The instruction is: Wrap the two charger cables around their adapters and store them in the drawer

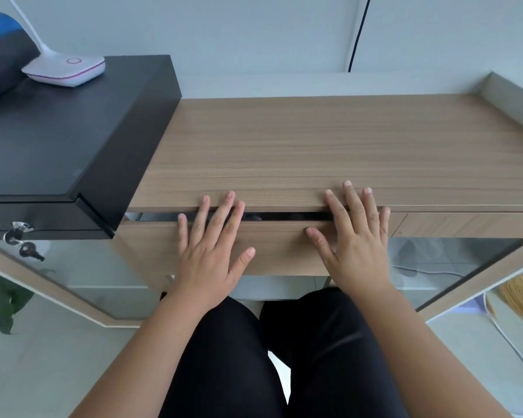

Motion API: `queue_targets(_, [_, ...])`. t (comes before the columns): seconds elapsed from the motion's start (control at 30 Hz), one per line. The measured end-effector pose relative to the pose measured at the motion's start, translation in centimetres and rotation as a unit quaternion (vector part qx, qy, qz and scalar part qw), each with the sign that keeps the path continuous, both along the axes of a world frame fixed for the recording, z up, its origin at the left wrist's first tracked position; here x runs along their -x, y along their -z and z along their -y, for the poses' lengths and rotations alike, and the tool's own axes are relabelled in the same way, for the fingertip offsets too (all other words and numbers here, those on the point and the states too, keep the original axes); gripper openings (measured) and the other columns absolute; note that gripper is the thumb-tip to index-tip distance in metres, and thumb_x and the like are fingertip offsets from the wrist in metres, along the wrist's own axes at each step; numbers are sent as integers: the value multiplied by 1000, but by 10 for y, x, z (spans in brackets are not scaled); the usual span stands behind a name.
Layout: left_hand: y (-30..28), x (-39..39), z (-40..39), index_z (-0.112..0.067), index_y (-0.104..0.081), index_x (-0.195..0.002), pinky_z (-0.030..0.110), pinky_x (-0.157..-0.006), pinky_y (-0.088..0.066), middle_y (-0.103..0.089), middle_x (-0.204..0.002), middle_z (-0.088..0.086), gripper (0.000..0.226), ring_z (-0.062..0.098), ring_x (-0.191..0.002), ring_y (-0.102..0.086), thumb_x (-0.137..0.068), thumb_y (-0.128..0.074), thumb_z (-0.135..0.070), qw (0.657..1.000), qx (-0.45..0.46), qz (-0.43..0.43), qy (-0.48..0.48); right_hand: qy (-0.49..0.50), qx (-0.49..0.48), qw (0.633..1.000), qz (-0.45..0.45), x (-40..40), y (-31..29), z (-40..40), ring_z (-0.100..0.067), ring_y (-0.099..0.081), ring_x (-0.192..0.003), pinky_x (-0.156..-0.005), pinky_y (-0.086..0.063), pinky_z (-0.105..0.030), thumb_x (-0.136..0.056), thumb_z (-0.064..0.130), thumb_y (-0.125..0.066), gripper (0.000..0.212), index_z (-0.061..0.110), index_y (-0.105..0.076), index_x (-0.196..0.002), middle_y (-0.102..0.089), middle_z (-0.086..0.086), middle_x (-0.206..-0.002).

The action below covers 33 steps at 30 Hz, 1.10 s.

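Drawer at front edge of bench nearly shut, left hand and right hand pressing its front, fingers straight and spread; chargers unseen, presumably stowed.

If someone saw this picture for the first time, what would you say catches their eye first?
Two bare hands lie flat at the centre, the left hand and right hand pressing the light wooden drawer front, which stands slightly open under the wooden desk top. At upper left, a white lamp base with a pink ring sits on a black cabinet.
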<state>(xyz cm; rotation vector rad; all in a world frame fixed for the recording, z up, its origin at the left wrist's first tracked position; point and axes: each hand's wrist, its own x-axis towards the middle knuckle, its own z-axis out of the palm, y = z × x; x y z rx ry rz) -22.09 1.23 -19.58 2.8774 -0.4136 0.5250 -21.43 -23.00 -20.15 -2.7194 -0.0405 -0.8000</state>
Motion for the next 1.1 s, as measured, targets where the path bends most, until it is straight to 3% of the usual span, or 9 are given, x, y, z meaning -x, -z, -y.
queue_targets(0.13, [4, -3, 0, -24, -14, -155, 52, -118, 6, -7, -164, -8, 76, 25, -151, 3, -92, -47, -50, 1000, 8, 13, 6, 41, 31, 998, 44, -5, 2, 1, -24, -31, -139, -111, -18, -51, -88, 54, -52, 53, 32, -47, -137, -44, 3, -147])
queue_targets(0.4, [16, -8, 5, -18, -22, -154, 58, -117, -10, -19, -161, -1, 79, 31, -150, -4, -85, -57, -35, 998, 39, 51, 14, 75, 36, 989, 121, -14, 10, -1, -20, -42, -130, -99, -29, -49, -85, 44, -64, 41, 33, -58, -125, -55, 6, -136])
queue_targets(0.67, [21, -11, 10, -15, -27, -152, 61, -116, -16, -25, -159, 1, 78, 33, -149, -8, -82, -59, -28, 996, 58, 65, 11, 87, 20, 991, 96, -13, 5, -6, -20, -42, -130, -98, -28, -49, -82, 41, -67, 41, 34, -58, -122, -54, 6, -135])
queue_targets(0.8, [10, -5, 12, -23, -33, -149, 63, -114, -7, -30, -156, -7, 69, 26, -149, -14, -85, -54, -36, 997, 67, 47, -10, 76, -13, 997, 31, -7, -6, -9, -18, -37, -133, -100, -21, -46, -78, 39, -68, 46, 38, -55, -122, -49, 10, -137])
queue_targets(0.9, [-10, -6, 8, -26, -48, -139, 60, -115, -3, -41, -149, -11, 51, 20, -146, -24, -91, -45, -43, 995, 91, 40, 3, 43, -77, 996, -32, -2, -21, -7, -14, -32, -134, -103, -20, -46, -75, 42, -64, 47, 42, -52, -120, -45, 17, -137])
queue_targets(1.0, [-30, -19, 5, -26, -59, -128, 54, -116, -11, -45, -145, -8, 43, 21, -145, -26, -94, -41, -46, 992, 99, 58, 51, -29, -226, 973, -33, 7, -51, -5, -7, -38, -129, -107, -27, -42, -80, 40, -66, 40, 43, -53, -118, -47, 19, -131])
queue_targets(1.1, [-53, -48, 4, -26, -58, -130, 50, -115, -18, -41, -150, -6, 48, 22, -147, -20, -96, -34, -51, 996, 73, 40, 46, -180, -416, 889, 61, 24, -107, 0, -8, -54, -118, -101, -43, -38, -81, 36, -66, 32, 38, -57, -112, -61, 14, -118])
